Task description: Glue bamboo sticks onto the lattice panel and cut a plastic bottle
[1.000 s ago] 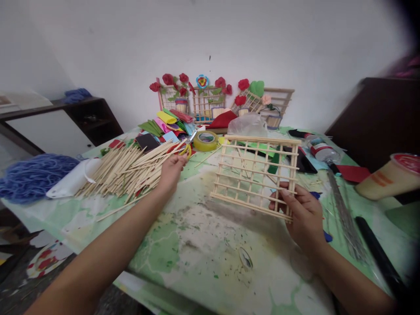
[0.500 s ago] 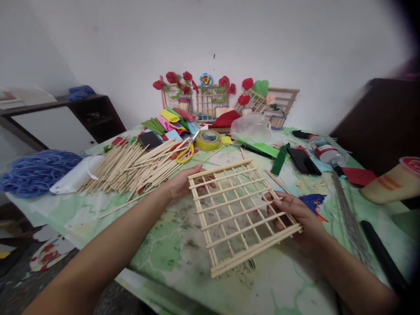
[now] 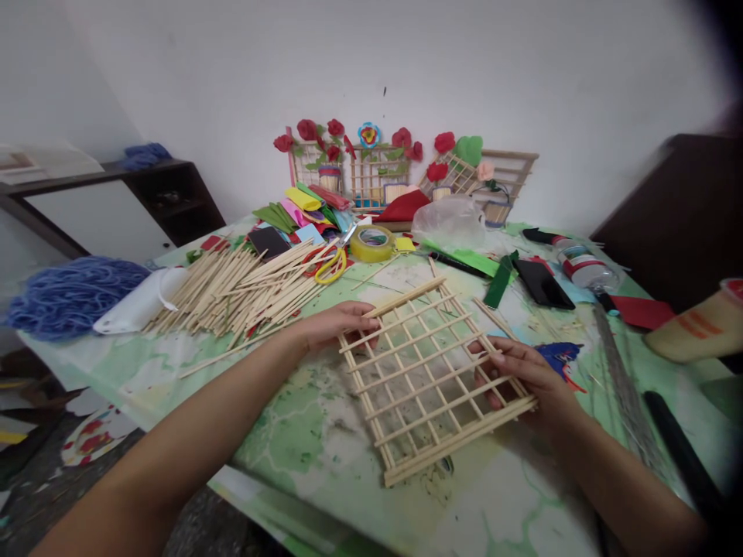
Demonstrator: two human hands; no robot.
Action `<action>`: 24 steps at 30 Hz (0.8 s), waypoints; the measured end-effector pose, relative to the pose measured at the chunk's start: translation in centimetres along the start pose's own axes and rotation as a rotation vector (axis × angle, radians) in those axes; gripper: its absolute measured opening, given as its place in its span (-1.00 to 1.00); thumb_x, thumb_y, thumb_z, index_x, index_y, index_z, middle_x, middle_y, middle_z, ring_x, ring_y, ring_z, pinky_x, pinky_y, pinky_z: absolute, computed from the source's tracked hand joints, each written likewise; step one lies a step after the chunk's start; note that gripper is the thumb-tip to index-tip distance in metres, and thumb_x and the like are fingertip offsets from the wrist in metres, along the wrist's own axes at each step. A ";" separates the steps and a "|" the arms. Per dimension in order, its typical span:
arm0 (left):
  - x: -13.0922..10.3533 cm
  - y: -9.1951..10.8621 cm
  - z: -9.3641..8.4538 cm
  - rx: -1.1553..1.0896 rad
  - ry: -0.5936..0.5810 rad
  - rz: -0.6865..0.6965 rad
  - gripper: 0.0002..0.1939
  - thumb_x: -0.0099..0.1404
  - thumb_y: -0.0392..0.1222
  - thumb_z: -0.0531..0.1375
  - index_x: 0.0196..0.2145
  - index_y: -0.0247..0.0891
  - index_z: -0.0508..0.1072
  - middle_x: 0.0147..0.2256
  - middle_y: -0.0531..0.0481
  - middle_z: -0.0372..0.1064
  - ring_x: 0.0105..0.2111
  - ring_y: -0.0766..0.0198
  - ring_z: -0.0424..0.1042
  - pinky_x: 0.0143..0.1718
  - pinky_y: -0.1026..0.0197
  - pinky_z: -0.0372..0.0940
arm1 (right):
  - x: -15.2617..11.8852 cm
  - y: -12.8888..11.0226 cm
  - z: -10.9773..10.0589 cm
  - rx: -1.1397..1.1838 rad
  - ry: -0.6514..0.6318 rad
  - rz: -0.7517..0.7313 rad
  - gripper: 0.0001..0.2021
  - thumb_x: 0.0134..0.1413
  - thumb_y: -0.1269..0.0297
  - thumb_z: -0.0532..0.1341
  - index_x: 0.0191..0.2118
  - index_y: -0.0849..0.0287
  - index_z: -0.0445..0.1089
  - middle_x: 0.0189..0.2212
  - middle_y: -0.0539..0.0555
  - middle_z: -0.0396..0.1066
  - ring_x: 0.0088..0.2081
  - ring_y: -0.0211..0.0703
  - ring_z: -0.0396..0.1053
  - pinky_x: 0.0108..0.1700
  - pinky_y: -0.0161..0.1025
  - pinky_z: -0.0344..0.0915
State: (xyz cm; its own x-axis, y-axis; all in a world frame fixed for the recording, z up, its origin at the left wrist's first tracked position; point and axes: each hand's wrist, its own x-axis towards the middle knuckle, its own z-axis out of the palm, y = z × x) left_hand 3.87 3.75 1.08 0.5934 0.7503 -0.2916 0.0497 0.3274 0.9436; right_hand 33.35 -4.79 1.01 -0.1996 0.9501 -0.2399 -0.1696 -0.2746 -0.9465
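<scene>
A square lattice of thin wooden sticks (image 3: 413, 363) is held tilted above the table between both hands. My left hand (image 3: 340, 323) is closed at its far left corner, the fingertips over the end of the doubled far-edge stick. Closed round the right edge is my right hand (image 3: 514, 367), its thumb on top and its fingers reaching underneath through the gaps. Paired sticks line the lattice's outer edges. To the left of the lattice lies a large pile of loose wooden sticks (image 3: 232, 290).
Scissors (image 3: 330, 267) and a roll of tape (image 3: 372, 244) lie beyond the lattice. Blue yarn (image 3: 75, 294) is heaped at the left. A phone (image 3: 544, 283), a plastic bottle (image 3: 586, 267) and a drink cup (image 3: 696, 325) are at the right. Flower-decorated lattices (image 3: 380, 174) lean on the wall.
My left hand has shifted its fingers onto the lattice's far left corner, where the far-edge stick now sits differently. My right hand keeps its hold. The view has swung slightly.
</scene>
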 end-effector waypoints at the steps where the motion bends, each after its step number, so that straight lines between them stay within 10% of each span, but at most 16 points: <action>1: 0.1 -0.2 0.1 0.012 0.015 -0.003 -0.76 0.02 -0.08 0.31 -0.47 -0.30 0.43 -0.52 -0.04 0.40 -0.58 0.34 0.31 -0.56 0.31 0.17 | 0.0 0.0 0.1 0.006 0.016 0.001 -0.69 -0.11 0.08 0.27 -0.27 0.18 0.42 -0.63 0.03 0.39 -0.72 -0.28 0.24 -0.68 -0.37 0.12; 6: 0.8 -0.6 0.4 -0.015 0.171 0.094 -0.71 0.03 -0.01 0.30 -0.50 -0.31 0.39 -0.55 0.00 0.36 -0.59 0.39 0.27 -0.58 0.35 0.11 | 0.6 -0.2 0.1 0.227 0.193 -0.064 -0.56 0.03 -0.14 0.09 -0.32 0.16 0.46 -0.43 0.14 0.46 -0.43 -0.06 0.43 -0.35 -0.13 0.40; 10: 1.3 -1.1 1.0 -0.159 0.284 0.196 -0.72 0.08 -0.03 0.27 -0.46 -0.30 0.35 -0.53 0.03 0.35 -0.61 0.44 0.23 -0.59 0.37 0.11 | 1.6 0.1 0.2 0.258 0.193 -0.213 -0.74 -0.03 0.07 0.24 -0.26 0.10 0.43 -0.25 0.11 0.46 -0.18 -0.08 0.42 -0.16 -0.17 0.38; 17: 1.0 -1.5 2.0 -0.126 0.155 0.097 -0.59 0.05 0.14 0.26 -0.46 -0.31 0.35 -0.48 -0.01 0.38 -0.56 0.36 0.32 -0.54 0.32 0.19 | 1.3 0.9 0.8 0.193 0.218 -0.128 -0.66 -0.13 0.18 0.36 -0.19 0.14 0.38 -0.39 0.02 0.43 -0.42 -0.22 0.39 -0.36 -0.24 0.38; 24: 0.9 -0.7 0.7 -0.064 0.325 0.153 -0.60 0.05 0.14 0.26 -0.39 -0.30 0.42 -0.44 0.01 0.39 -0.47 0.33 0.35 -0.45 0.30 0.21 | 0.5 1.1 1.7 0.169 0.094 0.021 -0.74 -0.10 0.18 0.33 -0.28 0.21 0.40 -0.56 0.00 0.39 -0.57 -0.31 0.32 -0.54 -0.38 0.24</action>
State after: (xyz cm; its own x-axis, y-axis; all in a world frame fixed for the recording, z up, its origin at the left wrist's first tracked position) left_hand 4.94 3.77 0.28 0.3034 0.9334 -0.1917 -0.0768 0.2245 0.9714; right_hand 31.39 -4.88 0.26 -0.1146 0.9515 -0.2855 -0.3278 -0.3076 -0.8933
